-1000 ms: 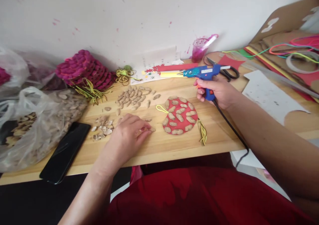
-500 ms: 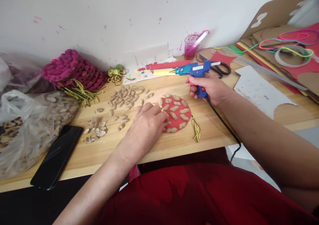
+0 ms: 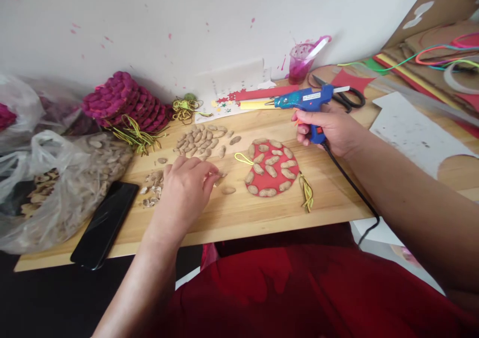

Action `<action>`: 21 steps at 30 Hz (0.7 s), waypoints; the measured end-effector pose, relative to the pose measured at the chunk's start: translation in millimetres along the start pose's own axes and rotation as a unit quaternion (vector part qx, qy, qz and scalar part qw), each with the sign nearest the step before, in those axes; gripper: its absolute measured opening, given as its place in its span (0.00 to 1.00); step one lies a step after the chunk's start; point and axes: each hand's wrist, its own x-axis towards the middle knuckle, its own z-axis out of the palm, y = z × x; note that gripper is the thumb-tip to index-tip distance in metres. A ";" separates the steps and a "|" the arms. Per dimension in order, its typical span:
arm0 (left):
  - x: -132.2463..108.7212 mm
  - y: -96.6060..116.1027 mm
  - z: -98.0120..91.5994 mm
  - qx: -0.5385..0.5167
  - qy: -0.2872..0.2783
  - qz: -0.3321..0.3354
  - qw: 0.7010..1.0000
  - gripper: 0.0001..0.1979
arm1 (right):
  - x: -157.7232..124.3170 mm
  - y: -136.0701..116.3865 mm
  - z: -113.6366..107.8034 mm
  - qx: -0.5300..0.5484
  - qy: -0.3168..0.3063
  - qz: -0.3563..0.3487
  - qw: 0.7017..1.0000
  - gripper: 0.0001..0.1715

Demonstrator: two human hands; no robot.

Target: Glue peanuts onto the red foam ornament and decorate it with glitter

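My right hand [image 3: 331,126] is closed around the handle of a blue hot glue gun [image 3: 301,101], its nozzle facing left and its black cord trailing toward me. Below the gun lies a red disc [image 3: 265,180] with peanuts spaced over its face. A yellow loop [image 3: 243,159] sticks out at its left and a yellow-green tassel [image 3: 307,193] at its right. Left of the disc, my left hand [image 3: 189,185] is low over the table, thumb and forefinger drawn together beside loose peanuts. Whatever lies between the fingertips is hidden. One peanut [image 3: 228,190] rests between hand and disc.
Loose peanuts [image 3: 200,139] spread behind my left hand, with broken shells [image 3: 151,193] to its left. Further left are a phone [image 3: 105,225], a plastic bag [image 3: 71,193] and stacked magenta pieces [image 3: 123,101]. Scissors [image 3: 350,98] and a pink-stained cup [image 3: 300,63] stand behind the gun.
My left hand has left the red disc and moved left to the loose peanuts, uncovering the disc's left side and yellow loop. The glue gun stays in my right hand. The view has turned slightly left.
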 end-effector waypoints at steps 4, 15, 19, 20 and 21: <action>-6.2 4.2 -6.1 -0.077 0.013 0.025 0.997 0.05 | 0.8 1.3 -1.1 0.000 0.003 -0.003 1.000 0.12; -9.9 7.9 -2.0 -0.115 -0.029 0.078 0.990 0.05 | 0.9 0.8 0.2 0.004 0.005 -0.002 1.000 0.12; 2.7 18.3 -9.2 -0.137 -0.018 0.099 0.985 0.05 | 0.4 0.7 0.7 0.005 0.001 -0.007 1.000 0.14; 7.0 23.2 -10.0 -0.136 -0.020 0.109 0.985 0.05 | 0.1 0.5 0.8 0.004 0.003 -0.007 1.000 0.14; 11.4 28.6 -9.9 -0.131 -0.023 0.119 0.984 0.05 | -0.2 0.2 1.0 0.004 0.006 -0.008 1.000 0.14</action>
